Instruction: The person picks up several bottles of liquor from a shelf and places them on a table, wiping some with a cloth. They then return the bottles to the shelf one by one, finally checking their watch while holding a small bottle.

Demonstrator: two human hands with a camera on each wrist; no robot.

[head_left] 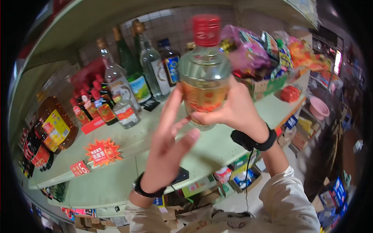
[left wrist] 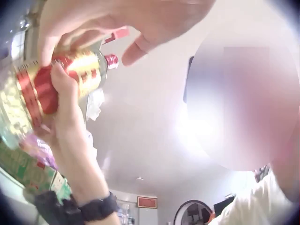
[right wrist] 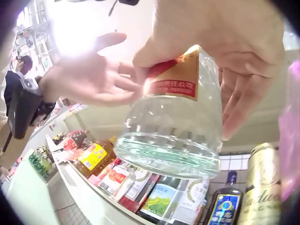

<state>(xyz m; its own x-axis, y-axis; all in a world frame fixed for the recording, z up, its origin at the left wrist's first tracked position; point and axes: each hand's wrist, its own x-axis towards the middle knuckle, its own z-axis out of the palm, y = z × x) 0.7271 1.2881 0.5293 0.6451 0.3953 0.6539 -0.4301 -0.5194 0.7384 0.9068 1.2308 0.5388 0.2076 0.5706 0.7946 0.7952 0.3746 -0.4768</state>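
Note:
A clear glass bottle [head_left: 204, 73] with a red cap and a gold-and-red label is held up above the shelf, upright in the head view. The right hand [head_left: 237, 106] grips its side, thumb across the label; in the right wrist view that hand [right wrist: 215, 51] curls round the bottle [right wrist: 171, 126]. The left hand [head_left: 167, 143] is at the bottle's other side, its fingers extended and loosely spread; in the right wrist view this hand [right wrist: 93, 79] has its fingertips by the label. The left wrist view has the left hand [left wrist: 126, 18] beside the bottle [left wrist: 61, 89], thumb apart from it.
Behind stand several bottles, among them a green one [head_left: 130, 70], a small clear one [head_left: 126, 112] and a big oil bottle [head_left: 58, 122]. A green box [head_left: 268, 87] of snack bags is at the right. A starburst sign [head_left: 103, 152] and price tag [head_left: 79, 168] line the shelf's front edge.

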